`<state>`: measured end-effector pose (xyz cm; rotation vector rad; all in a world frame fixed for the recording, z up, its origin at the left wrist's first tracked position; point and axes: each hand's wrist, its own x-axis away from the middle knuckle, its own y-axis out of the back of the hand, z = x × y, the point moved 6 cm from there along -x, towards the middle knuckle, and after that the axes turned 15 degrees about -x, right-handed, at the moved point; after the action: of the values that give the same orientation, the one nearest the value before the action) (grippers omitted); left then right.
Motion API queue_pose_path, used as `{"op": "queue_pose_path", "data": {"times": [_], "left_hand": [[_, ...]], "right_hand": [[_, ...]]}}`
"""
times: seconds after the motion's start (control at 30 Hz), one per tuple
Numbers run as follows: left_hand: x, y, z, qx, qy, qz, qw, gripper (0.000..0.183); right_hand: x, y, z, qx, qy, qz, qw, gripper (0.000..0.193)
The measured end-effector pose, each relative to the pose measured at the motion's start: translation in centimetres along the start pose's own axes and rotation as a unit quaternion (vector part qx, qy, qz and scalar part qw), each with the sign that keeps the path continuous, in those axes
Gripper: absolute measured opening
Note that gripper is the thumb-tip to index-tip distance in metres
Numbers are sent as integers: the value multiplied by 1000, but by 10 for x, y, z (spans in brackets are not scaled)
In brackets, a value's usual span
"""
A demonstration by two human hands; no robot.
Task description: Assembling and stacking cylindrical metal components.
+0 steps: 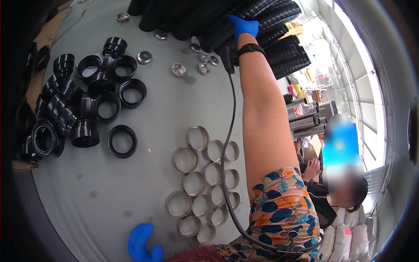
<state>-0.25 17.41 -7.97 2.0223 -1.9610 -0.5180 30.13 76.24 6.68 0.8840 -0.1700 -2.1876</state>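
My right arm stretches far out over the grey table. My right hand (245, 27), in a blue glove, rests against the black ribbed tubes (218, 32) stacked at the far side. Its thumb sticks out to the left, but the other fingers are mostly hidden, so a grip cannot be made out. At the near edge, my left hand (140, 244), also blue-gloved, curves with thumb and fingers apart and nothing between them. To its right, several thin metal rings (179, 204) stand in rows. A black strap (252, 48) circles my right wrist.
Black plastic pipe fittings (102, 81) are heaped at left, with a loose black ring (122, 156) beside them. Small round metal caps (178, 69) lie near the tubes. A black cable (223, 166) runs along my right arm. Another person (336, 187) is at right, near white sacks (351, 244).
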Motion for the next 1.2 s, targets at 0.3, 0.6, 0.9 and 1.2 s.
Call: {"op": "queue_pose_path", "data": {"times": [0.3,0.6,0.9,1.2], "left_hand": [[0,-5,2,36,21,33,999,45],[-3,-8,2,41,-19,43,998,48],[-2,-4,1,30,-8,44,999,47],[7,-3,3,4,18,46,999,48]], "right_hand": [[16,0,32,5,-43,34,998,82],[11,14,37,4,-37,3,999,81],[12,22,42,-11,-36,17,999,80],[22,23,56,-41,-29,32,998,84]]}}
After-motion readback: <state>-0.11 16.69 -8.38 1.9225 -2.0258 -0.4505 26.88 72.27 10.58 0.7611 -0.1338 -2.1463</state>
